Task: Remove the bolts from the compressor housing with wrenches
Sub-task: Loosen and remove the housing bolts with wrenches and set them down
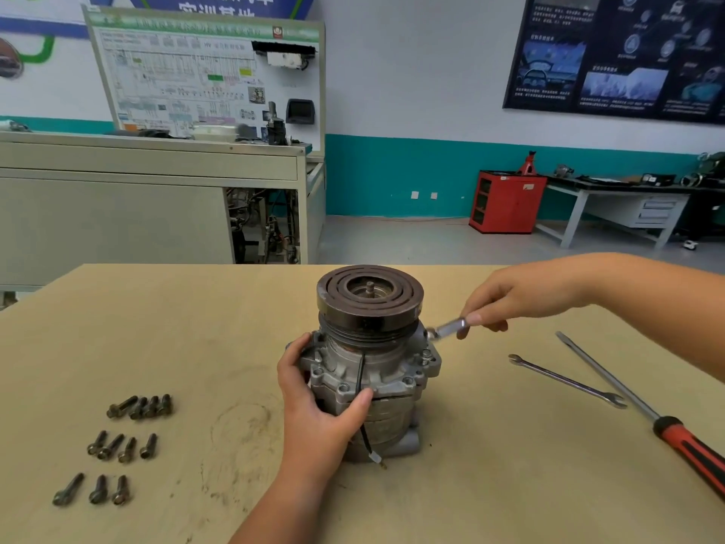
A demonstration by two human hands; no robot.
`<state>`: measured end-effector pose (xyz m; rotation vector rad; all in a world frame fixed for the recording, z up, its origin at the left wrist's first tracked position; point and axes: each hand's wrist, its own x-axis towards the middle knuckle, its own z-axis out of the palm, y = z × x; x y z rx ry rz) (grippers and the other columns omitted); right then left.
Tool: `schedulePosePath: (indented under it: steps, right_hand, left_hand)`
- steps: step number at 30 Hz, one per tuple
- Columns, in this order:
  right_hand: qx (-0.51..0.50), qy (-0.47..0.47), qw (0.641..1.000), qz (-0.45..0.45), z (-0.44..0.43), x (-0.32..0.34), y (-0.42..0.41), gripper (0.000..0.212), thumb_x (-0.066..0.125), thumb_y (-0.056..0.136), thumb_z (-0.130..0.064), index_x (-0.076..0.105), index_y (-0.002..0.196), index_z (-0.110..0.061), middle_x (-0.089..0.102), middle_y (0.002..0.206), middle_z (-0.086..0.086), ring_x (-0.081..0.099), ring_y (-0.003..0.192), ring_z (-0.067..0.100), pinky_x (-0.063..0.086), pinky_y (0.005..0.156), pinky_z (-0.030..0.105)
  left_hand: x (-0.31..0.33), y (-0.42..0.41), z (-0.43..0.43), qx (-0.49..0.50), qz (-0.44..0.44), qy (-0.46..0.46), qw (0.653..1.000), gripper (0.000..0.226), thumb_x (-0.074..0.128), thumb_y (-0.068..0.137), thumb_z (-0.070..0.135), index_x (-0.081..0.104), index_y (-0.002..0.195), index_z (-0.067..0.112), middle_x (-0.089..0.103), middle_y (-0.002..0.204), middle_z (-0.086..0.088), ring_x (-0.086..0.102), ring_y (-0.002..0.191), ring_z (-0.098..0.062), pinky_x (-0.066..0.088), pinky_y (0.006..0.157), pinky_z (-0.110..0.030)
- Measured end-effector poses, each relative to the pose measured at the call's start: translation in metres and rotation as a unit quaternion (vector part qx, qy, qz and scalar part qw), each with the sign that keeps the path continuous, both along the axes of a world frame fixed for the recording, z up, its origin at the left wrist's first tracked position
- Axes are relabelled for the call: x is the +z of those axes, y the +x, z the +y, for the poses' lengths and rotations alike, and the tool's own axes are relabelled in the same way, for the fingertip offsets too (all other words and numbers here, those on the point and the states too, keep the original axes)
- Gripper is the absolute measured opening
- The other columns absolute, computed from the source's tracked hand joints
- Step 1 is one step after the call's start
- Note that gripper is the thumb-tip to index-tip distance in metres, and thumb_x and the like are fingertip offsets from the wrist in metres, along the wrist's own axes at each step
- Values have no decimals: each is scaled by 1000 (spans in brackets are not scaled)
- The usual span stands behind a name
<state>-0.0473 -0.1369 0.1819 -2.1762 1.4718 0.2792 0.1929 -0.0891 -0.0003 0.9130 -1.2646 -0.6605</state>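
Standing upright near the ctr of the tan wooden bench [235, 327], the silver-grey cast-metal compressor housing [388, 371] is seen w/ a dark round grooved pulley [368, 296] on top. It is gripped from the near-left side by the left hand [314, 398]: the thumb is curled across the front flange and the other fingers [303, 344] are wrapped round the flange's far-left part. A thin black wire [361, 376] is run down the housing front, just beside the thumb. Several bolt heads are seen along the front flange.

A small shiny steel wrench [449, 328] is pinched at its outer end by the right hand [514, 298], fingers closed round the handle. Its head is set against the upper-right flange, just under the pulley rim; the bolt there can't be made out.

Eleven dark loose bolts [127, 450] are laid in 3 rows on the bench's near-left part, well apart from the housing. To the R, a long thin double-ended steel spanner [569, 382] is laid flat. Just beside it is a long flat-blade screwdriver w/ red-and-black handle [674, 434], blade pointed away. Whether these two touch can't be told.
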Motion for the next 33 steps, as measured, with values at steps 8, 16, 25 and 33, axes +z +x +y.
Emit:
schedulePosePath:
  steps: [8,16,25,33]
  right_hand:
    - [-370,-178,875,-256,1,-131,-35,13,46,99,-22,51,95,-11,52,61,-3,42,51,10,31,48,20]
    - [-418,-246,852,-199,-15,-203,-12,25,48,97,-18,64,102,1,62,104,20,55,106,31,37,78,31]
    - [-295,-302,762,-491,21,-146,24,9,58,91,-14,62,86,-20,64,84,-8,56,74,8,44,70,18]
    - [-260,-260,834,-411,40,-110,56,22,75,79,-24,62,62,-20,62,50,-10,56,41,-1,43,45,11]
  left_hand:
    - [26,-39,41,-44,-94,-282,954,50,57,67,23,52,118,24,55,120,-1,53,116,-15,40,97,-21]
    - [-19,-138,54,-246,-123,180,944,55,52,98,27,29,147,16,34,149,1,32,133,0,24,102,-3]
    - [14,-116,64,-122,-5,34,992,73,56,74,49,28,138,29,24,151,13,47,122,5,42,90,-14]
    - [42,-104,55,-104,84,114,985,50,45,99,24,21,142,36,49,122,25,52,96,12,40,77,-9]
